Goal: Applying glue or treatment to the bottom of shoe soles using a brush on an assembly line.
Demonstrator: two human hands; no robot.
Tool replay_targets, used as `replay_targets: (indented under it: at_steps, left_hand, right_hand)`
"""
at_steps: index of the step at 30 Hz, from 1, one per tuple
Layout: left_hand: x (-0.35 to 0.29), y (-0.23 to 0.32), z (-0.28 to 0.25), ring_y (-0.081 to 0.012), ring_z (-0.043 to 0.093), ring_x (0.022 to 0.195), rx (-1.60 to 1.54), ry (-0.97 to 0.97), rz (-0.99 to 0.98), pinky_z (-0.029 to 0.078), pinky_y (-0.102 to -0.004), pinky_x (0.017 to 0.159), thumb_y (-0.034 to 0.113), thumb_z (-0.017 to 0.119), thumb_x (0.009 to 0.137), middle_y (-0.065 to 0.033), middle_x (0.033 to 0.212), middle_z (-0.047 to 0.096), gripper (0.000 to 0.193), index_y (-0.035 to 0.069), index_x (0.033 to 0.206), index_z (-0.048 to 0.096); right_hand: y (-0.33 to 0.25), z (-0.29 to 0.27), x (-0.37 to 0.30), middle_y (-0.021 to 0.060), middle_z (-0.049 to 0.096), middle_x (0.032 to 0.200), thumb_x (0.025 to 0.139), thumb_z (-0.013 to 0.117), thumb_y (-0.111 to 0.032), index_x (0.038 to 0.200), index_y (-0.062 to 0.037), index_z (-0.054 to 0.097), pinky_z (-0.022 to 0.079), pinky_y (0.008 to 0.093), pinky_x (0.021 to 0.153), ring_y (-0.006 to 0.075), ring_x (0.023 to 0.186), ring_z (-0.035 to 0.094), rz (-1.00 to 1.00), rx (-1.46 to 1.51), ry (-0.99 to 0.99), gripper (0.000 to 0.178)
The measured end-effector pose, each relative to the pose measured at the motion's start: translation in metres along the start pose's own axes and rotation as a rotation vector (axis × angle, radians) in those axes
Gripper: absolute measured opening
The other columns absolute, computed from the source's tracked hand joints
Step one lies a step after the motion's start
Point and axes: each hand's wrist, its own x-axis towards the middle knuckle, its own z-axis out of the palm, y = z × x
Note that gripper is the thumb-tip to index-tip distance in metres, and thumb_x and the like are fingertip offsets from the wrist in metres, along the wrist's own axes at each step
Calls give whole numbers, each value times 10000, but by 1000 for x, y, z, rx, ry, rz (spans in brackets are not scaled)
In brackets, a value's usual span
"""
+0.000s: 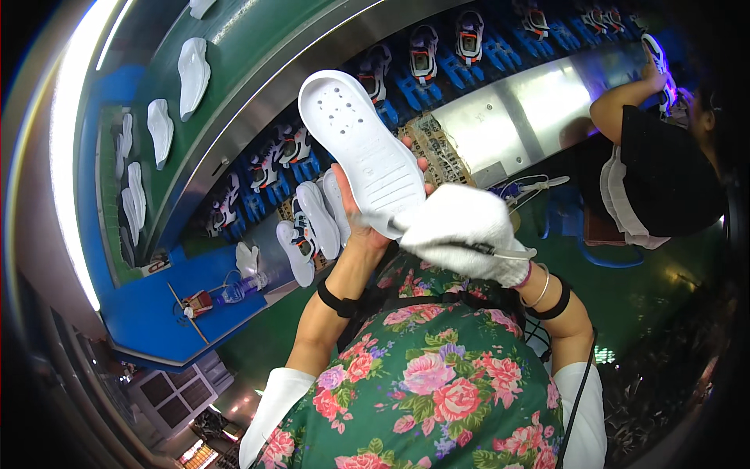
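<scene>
A white shoe sole (355,137) is tilted up in front of me, its inner face with small dark holes and ridges toward me. My left hand (361,225) is wrapped round it from below, thumb at one edge and fingertips showing at the other. My right hand (461,223), in a white knit glove, is closed on a thin brush-like tool (480,248) with a dark handle and a pale tube at its back end. The tool's blurred tip lies at the sole's heel end; whether it touches cannot be made out.
More white soles (316,219) and a shoe upper lie left of my hands. Beyond, a line of blue racks (500,55) carries shoe uppers. Loose soles (193,78) lie on a green belt. A blue table (156,324) holds a bottle. At right a co-worker (664,164) holds a shoe.
</scene>
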Motion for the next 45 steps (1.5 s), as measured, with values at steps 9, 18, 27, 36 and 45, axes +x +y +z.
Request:
replay_targets:
  at_steps: [9, 18, 27, 36, 45]
  left_hand:
    - [-4, 16, -15, -434, 555, 1161, 18, -86, -199, 544, -543, 928, 802, 564, 808, -243, 1337, 518, 1045, 36, 1486, 351]
    - [-2, 25, -14, -404, 554, 1076, 54, -18, -239, 542, -503, 896, 789, 641, 758, -231, 1315, 504, 1113, 3, 1488, 342]
    - [8, 31, -22, -491, 575, 1134, 58, -252, -258, 542, -572, 891, 819, 578, 764, -294, 1475, 392, 1117, 100, 1559, 265]
    - [16, 37, 2, -461, 499, 1303, 146, -45, -371, 454, -557, 1056, 573, 422, 970, -371, 1440, 428, 795, 25, 1538, 326]
    - [41, 42, 16, -449, 621, 1056, 219, 21, -488, 555, -529, 878, 619, 445, 941, -378, 1404, 417, 850, 45, 1551, 300]
  right_hand:
    - [-3, 2, -2, 77, 757, 939, 735, 800, -52, 920, -106, 781, 565, 340, 727, 235, 830, 716, 40, 217, -63, 194]
    - [-6, 9, -16, 68, 746, 979, 751, 788, -78, 922, -121, 768, 573, 334, 751, 232, 855, 704, 142, 191, -91, 177]
    - [-11, 7, -21, 104, 746, 894, 762, 806, -44, 885, -49, 763, 554, 303, 715, 195, 772, 706, 437, 348, -116, 130]
    - [4, -14, -11, 117, 754, 994, 771, 775, -22, 972, -61, 769, 559, 336, 775, 229, 872, 713, 181, 9, 84, 204]
    - [-8, -1, -23, 140, 736, 1066, 674, 742, -39, 1017, -46, 738, 575, 388, 784, 293, 869, 699, -116, -228, -127, 342]
